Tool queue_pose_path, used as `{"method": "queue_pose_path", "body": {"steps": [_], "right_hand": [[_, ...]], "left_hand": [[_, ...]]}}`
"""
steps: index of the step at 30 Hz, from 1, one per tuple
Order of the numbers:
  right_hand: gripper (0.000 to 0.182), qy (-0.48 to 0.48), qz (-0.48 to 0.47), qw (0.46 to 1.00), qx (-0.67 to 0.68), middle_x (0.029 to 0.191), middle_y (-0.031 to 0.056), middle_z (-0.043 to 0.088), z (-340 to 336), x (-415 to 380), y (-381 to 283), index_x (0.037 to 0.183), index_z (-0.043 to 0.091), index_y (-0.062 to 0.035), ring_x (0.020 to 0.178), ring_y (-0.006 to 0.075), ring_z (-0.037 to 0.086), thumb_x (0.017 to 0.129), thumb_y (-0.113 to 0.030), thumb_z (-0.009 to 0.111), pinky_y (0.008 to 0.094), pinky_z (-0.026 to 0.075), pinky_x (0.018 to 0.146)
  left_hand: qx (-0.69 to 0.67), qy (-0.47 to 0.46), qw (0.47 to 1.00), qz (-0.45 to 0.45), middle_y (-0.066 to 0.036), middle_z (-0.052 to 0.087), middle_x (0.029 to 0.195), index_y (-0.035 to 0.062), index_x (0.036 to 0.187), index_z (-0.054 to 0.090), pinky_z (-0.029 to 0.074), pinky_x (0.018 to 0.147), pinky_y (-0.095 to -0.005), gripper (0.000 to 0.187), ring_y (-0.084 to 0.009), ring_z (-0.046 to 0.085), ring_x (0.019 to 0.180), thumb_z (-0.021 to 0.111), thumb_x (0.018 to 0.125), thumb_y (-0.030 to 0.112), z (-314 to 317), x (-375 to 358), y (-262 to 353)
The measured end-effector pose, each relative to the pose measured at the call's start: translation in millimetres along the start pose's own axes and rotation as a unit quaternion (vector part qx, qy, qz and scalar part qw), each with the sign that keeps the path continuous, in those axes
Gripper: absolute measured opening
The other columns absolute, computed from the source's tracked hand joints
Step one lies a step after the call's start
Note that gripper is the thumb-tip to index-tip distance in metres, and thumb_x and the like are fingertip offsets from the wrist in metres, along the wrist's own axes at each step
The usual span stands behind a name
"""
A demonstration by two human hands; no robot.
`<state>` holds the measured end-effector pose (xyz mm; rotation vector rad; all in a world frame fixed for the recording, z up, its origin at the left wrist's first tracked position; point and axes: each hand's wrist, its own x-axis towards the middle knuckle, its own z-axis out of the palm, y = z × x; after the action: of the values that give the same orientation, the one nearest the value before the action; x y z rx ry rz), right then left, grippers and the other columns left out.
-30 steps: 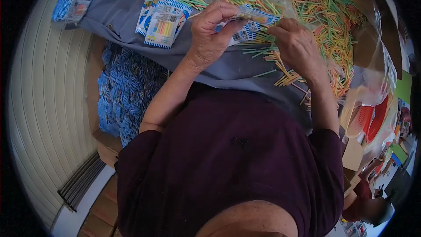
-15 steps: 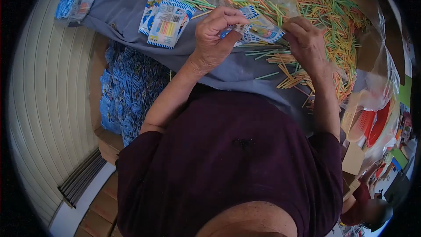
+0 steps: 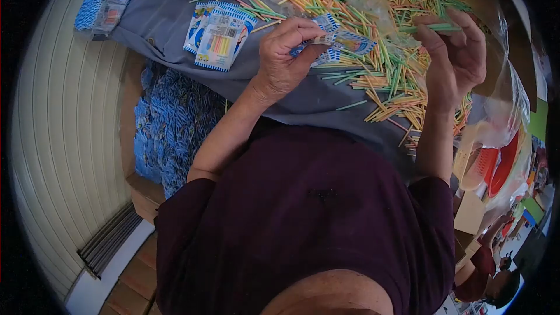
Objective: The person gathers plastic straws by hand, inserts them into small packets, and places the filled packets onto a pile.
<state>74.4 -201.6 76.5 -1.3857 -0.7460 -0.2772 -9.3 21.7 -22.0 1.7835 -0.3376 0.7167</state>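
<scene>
- Pinching a packet (image 3: 357, 43), the left hand (image 3: 284, 61) has thumb and fingers clamped on one end, probably so the rest juts free over the near edge of the loose sticks (image 3: 402, 0).
- Across to the right hand (image 3: 458, 61): thumb and fingertips close on at least one green stick (image 3: 437, 27), a light grip that seems to suit something so thin.
- Well apart, these two hands, with the sticks spread beneath and between them on the grey cloth (image 3: 163, 20), likely for easy reach.
- Off beside the left hand, finished-looking packets (image 3: 220, 38) overlap, perhaps set aside to avoid mixing; coloured sticks show in the top one.
- More striped wrapping sits under the held packet; whether it's a second one, I can't tell.
</scene>
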Motion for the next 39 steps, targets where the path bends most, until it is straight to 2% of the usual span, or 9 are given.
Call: {"method": "queue_pose_path", "body": {"steps": [5, 7, 19, 21, 24, 28, 30, 35, 39], "right_hand": [[0.033, -0.063, -0.085, 0.993, -0.057, 0.092, 0.0072, 0.072, 32, -7, -9, 0.109, 0.065, -0.0012, 0.081, 0.0152, 0.068, 0.078, 0.01, 0.073, 0.0259, 0.052, 0.066], [0.03, -0.171, -0.102, 0.958, -0.205, 0.089, 0.0059, 0.072, 35, -5, -5, 0.101, 0.07, -0.0041, 0.072, 0.0167, 0.064, 0.073, 0.007, 0.076, 0.0274, 0.05, 0.063], [0.027, -0.139, -0.134, 0.967, -0.166, 0.082, 0.0061, 0.07, 38, 0, 14, 0.097, 0.074, -0.0042, 0.075, 0.0215, 0.063, 0.072, 0.004, 0.076, 0.0318, 0.05, 0.07], [0.026, -0.143, -0.131, 0.968, -0.157, 0.081, 0.0062, 0.07, 40, -1, 12, 0.096, 0.074, -0.0046, 0.075, 0.0221, 0.063, 0.072, 0.004, 0.076, 0.0322, 0.05, 0.069], [0.022, -0.215, -0.148, 0.93, -0.26, 0.087, 0.0049, 0.071, 42, 2, 4, 0.095, 0.074, -0.0062, 0.08, 0.0234, 0.064, 0.074, -0.001, 0.077, 0.0343, 0.05, 0.074], [0.033, -0.306, -0.158, 0.88, -0.326, 0.116, 0.0085, 0.066, 50, 7, 1, 0.112, 0.07, -0.009, 0.098, 0.0278, 0.062, 0.079, -0.012, 0.077, 0.04, 0.047, 0.087], [0.046, -0.374, -0.13, 0.843, -0.364, 0.132, 0.0123, 0.057, 55, 5, -2, 0.126, 0.064, -0.0115, 0.109, 0.0314, 0.057, 0.082, -0.019, 0.075, 0.0432, 0.043, 0.095], [0.034, -0.305, -0.049, 0.92, -0.242, 0.115, 0.0121, 0.064, 58, -9, 6, 0.112, 0.069, -0.0088, 0.1, 0.03, 0.063, 0.08, -0.008, 0.076, 0.0395, 0.049, 0.086], [0.025, -0.244, -0.048, 0.942, -0.224, 0.098, 0.0109, 0.066, 62, -6, -1, 0.1, 0.07, -0.0063, 0.09, 0.0276, 0.066, 0.077, 0.002, 0.074, 0.0356, 0.054, 0.074]], "left_hand": [[-0.011, 0.008, 1.0, 0.022, -0.009, 0.068, 0.101, -0.0014, 0.101, 0.069, 0.053, 0.074, -0.0247, 0.025, -0.0152, 0.066, 0.088, 0.076, 0.078, -0.008, 4, 3, 1], [-0.018, 0.011, 1.0, 0.013, -0.009, 0.068, 0.101, -0.0014, 0.101, 0.069, 0.054, 0.076, -0.0256, 0.025, -0.0162, 0.066, 0.088, 0.075, 0.078, -0.009, 2, 2, 4], [-0.06, 0.015, 0.997, -0.038, -0.009, 0.067, 0.098, -0.0044, 0.102, 0.068, 0.054, 0.074, -0.0251, 0.022, -0.0134, 0.065, 0.086, 0.071, 0.081, -0.011, 1, -5, 0], [-0.035, 0.047, 0.998, -0.029, -0.009, 0.068, 0.086, -0.001, 0.094, 0.071, 0.053, 0.066, -0.0261, 0.019, -0.0163, 0.066, 0.075, 0.077, 0.077, -0.005, 4, -1, 5], [-0.041, 0.063, 0.997, -0.023, -0.01, 0.068, 0.085, -0.0012, 0.094, 0.07, 0.052, 0.065, -0.0262, 0.02, -0.0175, 0.066, 0.074, 0.077, 0.076, -0.005, 5, -5, 1], [-0.035, 0.063, 0.995, -0.063, -0.009, 0.068, 0.086, -0.0011, 0.096, 0.07, 0.052, 0.065, -0.0264, 0.02, -0.0146, 0.065, 0.075, 0.077, 0.078, -0.003, -2, -10, 6], [-0.141, 0.026, 0.98, -0.137, -0.004, 0.064, 0.097, -0.0012, 0.104, 0.068, 0.051, 0.077, -0.0236, 0.022, -0.0098, 0.062, 0.089, 0.07, 0.084, -0.009, 1, -14, 4], [-0.186, 0.073, 0.972, -0.12, -0.007, 0.068, 0.088, -0.0002, 0.1, 0.07, 0.051, 0.068, -0.0259, 0.02, -0.0102, 0.063, 0.079, 0.074, 0.081, -0.003, 1, -8, 17], [-0.02, 0.046, 0.998, -0.042, -0.01, 0.067, 0.085, 0.0008, 0.099, 0.071, 0.051, 0.07, -0.0305, 0.023, -0.0223, 0.065, 0.076, 0.073, 0.077, -0.004, -27, 3, 40]]}}
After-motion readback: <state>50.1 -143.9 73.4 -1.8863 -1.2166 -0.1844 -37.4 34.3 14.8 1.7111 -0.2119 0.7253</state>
